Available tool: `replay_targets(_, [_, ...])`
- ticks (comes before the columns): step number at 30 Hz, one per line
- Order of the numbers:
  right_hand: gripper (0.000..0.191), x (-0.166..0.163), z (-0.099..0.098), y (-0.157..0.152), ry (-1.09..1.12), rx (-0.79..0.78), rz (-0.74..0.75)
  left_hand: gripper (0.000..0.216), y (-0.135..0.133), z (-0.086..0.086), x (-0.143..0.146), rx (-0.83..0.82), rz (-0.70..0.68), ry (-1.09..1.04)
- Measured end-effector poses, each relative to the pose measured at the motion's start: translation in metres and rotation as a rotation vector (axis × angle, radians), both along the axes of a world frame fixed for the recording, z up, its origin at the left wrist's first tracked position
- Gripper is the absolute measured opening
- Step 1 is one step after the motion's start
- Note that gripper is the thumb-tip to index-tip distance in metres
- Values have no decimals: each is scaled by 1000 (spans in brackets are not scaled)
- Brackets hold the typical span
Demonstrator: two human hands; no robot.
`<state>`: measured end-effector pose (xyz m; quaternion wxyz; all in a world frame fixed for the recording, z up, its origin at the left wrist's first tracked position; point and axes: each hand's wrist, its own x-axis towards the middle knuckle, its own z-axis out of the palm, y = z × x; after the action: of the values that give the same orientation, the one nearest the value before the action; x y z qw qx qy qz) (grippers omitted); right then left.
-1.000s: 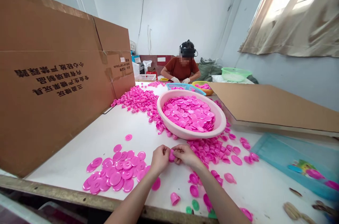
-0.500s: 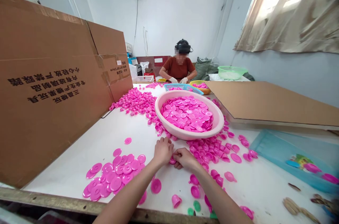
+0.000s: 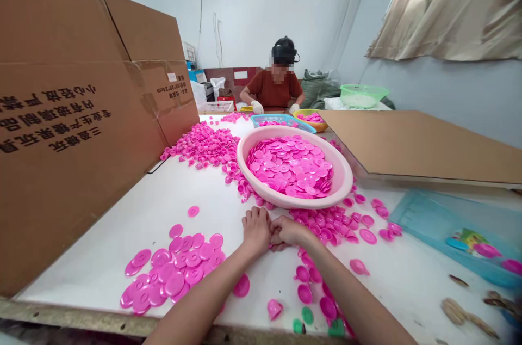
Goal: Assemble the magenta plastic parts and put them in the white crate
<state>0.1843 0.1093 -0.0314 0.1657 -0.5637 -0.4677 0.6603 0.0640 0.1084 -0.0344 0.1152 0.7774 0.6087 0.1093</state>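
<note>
Reckoning the dial from the two hands, a single pink cup (image 3: 274, 309) lies tipped at six o'clock, near the close edge of the white surface (image 3: 204, 187). Small green pieces (image 3: 307, 315) sit at five o'clock, just beside a scatter of pink cups. A lone pink disc (image 3: 241, 285) rests at seven o'clock; a loose spread of overlapping pink discs (image 3: 174, 282) lies toward eight.

The left hand (image 3: 257, 229) and right hand (image 3: 287, 230) meet at the centre, touching. The fingers of both are bent inward and narrow, and a sliver of a pink piece (image 3: 271, 246) shows below where they join; which hand grips it cannot be told, since the fingertips are hidden.

A translucent blue tray (image 3: 432, 225) stands at three o'clock. At one o'clock, near the hands, is a pale pink basin (image 3: 345, 173) heaped with pink discs, with more cups around its base. A pile of pink cups (image 3: 207, 143) lies between ten and eleven, against a large cardboard box (image 3: 81, 116). A cardboard sheet (image 3: 424, 146) slants at two. Farther off, at twelve, are a blue basket (image 3: 256, 121) and a seated person (image 3: 274, 90) wearing pale gloves.
</note>
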Motion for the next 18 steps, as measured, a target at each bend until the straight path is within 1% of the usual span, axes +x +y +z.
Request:
replay_targets(2, [15, 0, 1, 5, -25, -21, 28, 19, 3, -4, 0, -36, 30, -53])
replay_targets(4, [15, 0, 1, 5, -39, -10, 14, 18, 2, -6, -1, -35, 78, -84])
replay_targets(6, [14, -1, 2, 0, -39, 27, -26, 19, -1, -5, -2, 10, 112, -95])
replay_targets(8, [12, -5, 3, -9, -49, 77, -85, 23, -5, -3, -2, 61, 99, -91])
replay_targets(11, [7, -17, 4, -25, -110, 214, -157, 32, -10, 5, -3, 79, 30, -64])
replay_targets(13, [6, -27, 6, -35, -166, 401, -140, 37, -12, 13, -11, 26, -18, -97])
replay_targets(15, [11, -35, 9, -43, -235, 641, -129, 40, -16, 27, -34, -49, -28, -204])
replay_targets(16, [15, -37, 11, -46, -290, 755, -145, 42, -21, 35, -54, -78, 3, -262])
replay_targets(17, [18, -36, 13, -48, -363, 849, -174, 43, -29, 44, -79, -88, 61, -297])
replay_targets(18, [20, -33, 14, -49, -459, 915, -204, 43, -40, 53, -111, -77, 154, -298])
